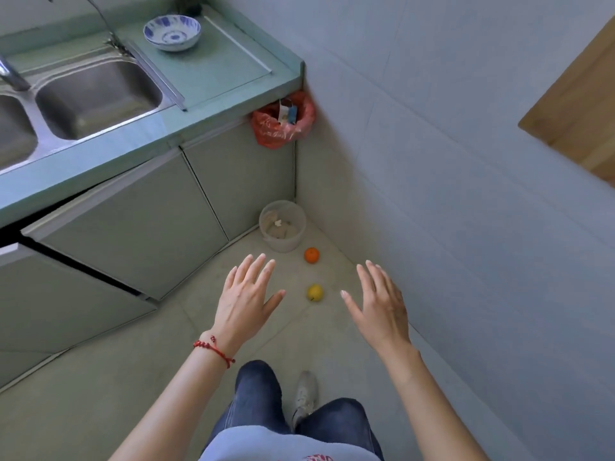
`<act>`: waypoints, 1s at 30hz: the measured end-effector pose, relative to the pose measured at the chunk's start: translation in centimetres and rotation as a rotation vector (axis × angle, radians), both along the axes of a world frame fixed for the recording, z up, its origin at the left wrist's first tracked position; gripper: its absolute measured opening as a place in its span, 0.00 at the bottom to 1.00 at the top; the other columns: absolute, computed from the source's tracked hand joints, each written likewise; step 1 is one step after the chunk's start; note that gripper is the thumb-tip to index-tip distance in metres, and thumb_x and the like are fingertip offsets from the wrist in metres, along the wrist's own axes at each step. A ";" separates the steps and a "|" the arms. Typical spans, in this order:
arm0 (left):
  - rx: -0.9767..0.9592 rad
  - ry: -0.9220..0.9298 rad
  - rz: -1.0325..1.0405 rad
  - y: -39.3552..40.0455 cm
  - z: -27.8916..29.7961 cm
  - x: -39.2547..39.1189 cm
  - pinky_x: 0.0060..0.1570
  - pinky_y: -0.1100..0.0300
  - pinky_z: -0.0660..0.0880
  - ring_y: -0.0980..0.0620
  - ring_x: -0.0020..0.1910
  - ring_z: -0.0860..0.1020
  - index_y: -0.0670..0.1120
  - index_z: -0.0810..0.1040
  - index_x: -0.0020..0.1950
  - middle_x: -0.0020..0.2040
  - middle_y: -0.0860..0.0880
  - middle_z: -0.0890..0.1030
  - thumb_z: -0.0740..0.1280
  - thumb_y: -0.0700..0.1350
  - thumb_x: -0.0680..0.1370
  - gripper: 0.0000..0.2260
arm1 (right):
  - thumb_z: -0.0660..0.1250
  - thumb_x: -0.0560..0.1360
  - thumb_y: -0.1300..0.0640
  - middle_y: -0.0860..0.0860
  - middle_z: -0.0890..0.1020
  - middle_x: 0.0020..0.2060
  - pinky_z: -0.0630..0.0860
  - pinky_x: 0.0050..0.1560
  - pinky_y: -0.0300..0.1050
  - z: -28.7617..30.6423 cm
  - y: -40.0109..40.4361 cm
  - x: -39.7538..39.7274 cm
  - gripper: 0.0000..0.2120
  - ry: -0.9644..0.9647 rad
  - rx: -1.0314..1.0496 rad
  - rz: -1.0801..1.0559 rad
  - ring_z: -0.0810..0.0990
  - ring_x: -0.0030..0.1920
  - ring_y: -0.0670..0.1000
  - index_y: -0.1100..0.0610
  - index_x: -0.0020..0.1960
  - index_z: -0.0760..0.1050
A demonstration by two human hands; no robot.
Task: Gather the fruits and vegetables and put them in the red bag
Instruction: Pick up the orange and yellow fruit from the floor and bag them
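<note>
Both hands spread, left hand (246, 294) and right hand (382, 302) gripping nothing. Yellow fruit (314, 292) and orange (311, 255) lie on the floor; red bag (266, 129) hangs off the counter. Crouch low, one each.

Orange (311, 254): bright orange. Second fruit (314, 292): yellow, a darker spot on its lower side. Bag (266, 126): red, translucent, with white and blue scraps showing inside. Bowl (172, 32): white with blue painted strokes round the wall and a blue ring-and-dot motif at the centre. Counter (219, 81): pale green. Sink (96, 94): dull silver steel. Cabinet doors (133, 227): grey-green with lighter edges. Bucket (283, 226): milky translucent white, beige-grey contents. Floor (100, 377): beige-grey tiles. Wall (466, 161): pale grey-blue tiles. Door (579, 104): light brown wood. Bracelet (213, 348): red knotted cord. Jeans (256, 394): dark blue. Shoe (304, 397): off-white grey. Shirt (283, 444): light grey, red print at the hem.
</note>
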State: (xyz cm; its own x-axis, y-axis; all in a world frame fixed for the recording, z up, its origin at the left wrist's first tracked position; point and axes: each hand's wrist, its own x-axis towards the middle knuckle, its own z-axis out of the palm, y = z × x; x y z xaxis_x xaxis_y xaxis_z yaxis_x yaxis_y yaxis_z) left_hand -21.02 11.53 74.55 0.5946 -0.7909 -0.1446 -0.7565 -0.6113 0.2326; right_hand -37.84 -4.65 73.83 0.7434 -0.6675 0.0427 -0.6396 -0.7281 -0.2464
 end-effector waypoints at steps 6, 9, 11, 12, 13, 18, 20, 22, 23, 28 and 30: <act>0.010 0.045 -0.045 -5.0 -2.4 5.7 0.60 0.43 0.71 0.38 0.64 0.73 0.41 0.73 0.65 0.63 0.40 0.76 0.48 0.62 0.76 0.31 | 0.54 0.73 0.42 0.59 0.78 0.61 0.76 0.56 0.53 -2.3 -4.2 4.5 0.29 0.045 0.055 -0.035 0.77 0.60 0.59 0.61 0.62 0.74; 0.019 0.072 -0.092 -7.7 -3.6 8.8 0.61 0.44 0.70 0.38 0.65 0.72 0.42 0.72 0.66 0.64 0.41 0.76 0.49 0.63 0.76 0.31 | 0.53 0.73 0.41 0.59 0.76 0.63 0.74 0.58 0.53 -3.6 -5.6 6.6 0.30 0.048 0.082 -0.090 0.75 0.63 0.59 0.61 0.64 0.72; 0.027 0.083 -0.123 -9.6 -4.6 11.1 0.60 0.44 0.70 0.39 0.65 0.72 0.42 0.72 0.65 0.64 0.41 0.76 0.43 0.64 0.77 0.33 | 0.52 0.73 0.40 0.58 0.75 0.64 0.73 0.60 0.53 -4.7 -6.8 8.3 0.31 0.051 0.105 -0.135 0.74 0.64 0.58 0.60 0.65 0.71; 0.031 0.095 -0.136 -10.5 -5.3 12.1 0.60 0.45 0.70 0.39 0.65 0.72 0.42 0.72 0.66 0.64 0.41 0.76 0.42 0.64 0.77 0.34 | 0.51 0.73 0.40 0.58 0.74 0.65 0.72 0.60 0.52 -5.3 -7.3 9.1 0.31 0.059 0.114 -0.152 0.73 0.65 0.58 0.60 0.66 0.71; 0.038 0.104 -0.147 -11.5 -6.0 13.2 0.61 0.45 0.70 0.39 0.65 0.72 0.42 0.72 0.66 0.64 0.41 0.76 0.41 0.64 0.77 0.35 | 0.51 0.73 0.40 0.58 0.74 0.65 0.72 0.61 0.52 -6.0 -7.9 9.8 0.31 0.065 0.122 -0.167 0.73 0.65 0.58 0.60 0.66 0.70; 0.077 0.136 -0.202 -15.2 -10.2 16.1 0.61 0.45 0.69 0.39 0.66 0.71 0.42 0.71 0.66 0.65 0.42 0.75 0.40 0.64 0.77 0.35 | 0.56 0.74 0.41 0.58 0.74 0.65 0.72 0.60 0.52 -10.4 -10.7 12.1 0.29 0.092 0.163 -0.182 0.73 0.65 0.58 0.60 0.66 0.70; 0.071 0.139 -0.198 -16.3 -12.2 16.8 0.61 0.45 0.70 0.40 0.65 0.72 0.43 0.71 0.66 0.65 0.42 0.75 0.41 0.64 0.77 0.34 | 0.57 0.73 0.42 0.58 0.75 0.64 0.73 0.59 0.52 -12.8 -11.8 13.0 0.28 0.098 0.186 -0.189 0.74 0.63 0.58 0.61 0.65 0.71; 0.075 0.158 -0.182 -17.4 -15.0 17.5 0.62 0.46 0.69 0.40 0.66 0.71 0.43 0.70 0.67 0.66 0.42 0.74 0.41 0.64 0.77 0.34 | 0.56 0.73 0.41 0.58 0.75 0.64 0.74 0.58 0.51 -15.8 -12.8 13.9 0.29 0.097 0.234 -0.210 0.75 0.63 0.58 0.61 0.65 0.71; 0.069 0.166 -0.166 -18.0 -16.7 17.7 0.63 0.46 0.68 0.40 0.67 0.70 0.43 0.70 0.67 0.66 0.42 0.74 0.41 0.65 0.77 0.34 | 0.55 0.73 0.40 0.58 0.75 0.64 0.74 0.57 0.51 -17.6 -13.3 14.2 0.29 0.103 0.250 -0.206 0.75 0.62 0.58 0.61 0.64 0.71; 0.052 0.220 -0.136 -21.3 -26.3 18.4 0.64 0.46 0.66 0.39 0.68 0.68 0.42 0.68 0.69 0.68 0.41 0.72 0.41 0.66 0.75 0.37 | 0.53 0.73 0.41 0.58 0.76 0.62 0.75 0.56 0.51 -27.4 -15.8 15.5 0.30 0.128 0.314 -0.153 0.76 0.61 0.58 0.61 0.63 0.72; 0.048 0.228 -0.154 -22.4 -30.4 18.4 0.65 0.46 0.66 0.39 0.68 0.68 0.42 0.68 0.69 0.68 0.41 0.71 0.43 0.66 0.75 0.36 | 0.53 0.73 0.41 0.58 0.77 0.61 0.76 0.55 0.51 -31.3 -16.9 15.6 0.29 0.128 0.321 -0.139 0.77 0.60 0.58 0.61 0.63 0.73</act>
State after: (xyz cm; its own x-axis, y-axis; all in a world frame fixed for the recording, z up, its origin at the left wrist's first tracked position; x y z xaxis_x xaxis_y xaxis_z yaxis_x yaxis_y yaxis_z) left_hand -2.60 -10.87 44.20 0.4154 -0.8586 -0.3003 -0.7728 -0.5073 0.3813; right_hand -22.23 -21.51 42.51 0.6308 -0.7265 -0.2725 -0.7671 -0.5310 -0.3601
